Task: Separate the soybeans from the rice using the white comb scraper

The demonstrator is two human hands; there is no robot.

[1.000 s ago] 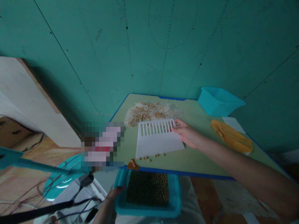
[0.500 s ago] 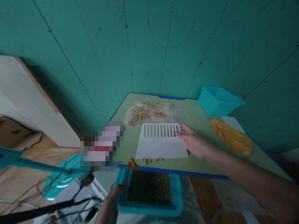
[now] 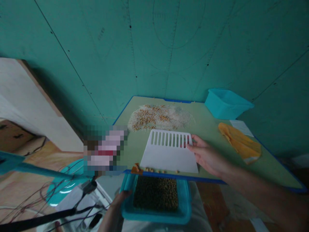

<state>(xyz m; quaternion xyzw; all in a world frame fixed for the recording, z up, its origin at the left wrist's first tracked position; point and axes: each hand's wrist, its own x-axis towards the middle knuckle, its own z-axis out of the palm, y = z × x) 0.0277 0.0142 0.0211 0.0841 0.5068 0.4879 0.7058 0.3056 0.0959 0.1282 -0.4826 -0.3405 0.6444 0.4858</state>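
My right hand grips a white slotted plastic scraper by its right end, fingers through the slots. The scraper's wide edge is close to the near edge of the table, and several round tan beans lie along it. Below that edge my left hand holds the left rim of a turquoise bin. Inside the bin are dark small grains and tan beans. A spread of whitish grains mixed with tan beans covers the far part of the table.
At the back right corner stands another turquoise bin. A yellow cloth lies at the right side. Orange tape sticks to the front edge. A blurred-out object is at the left, near cables and a turquoise stool.
My right hand has pulled the scraper toward the near edge and slightly right, pushing the loose beans to the table's border. The bin in my left hand has shifted slightly right.
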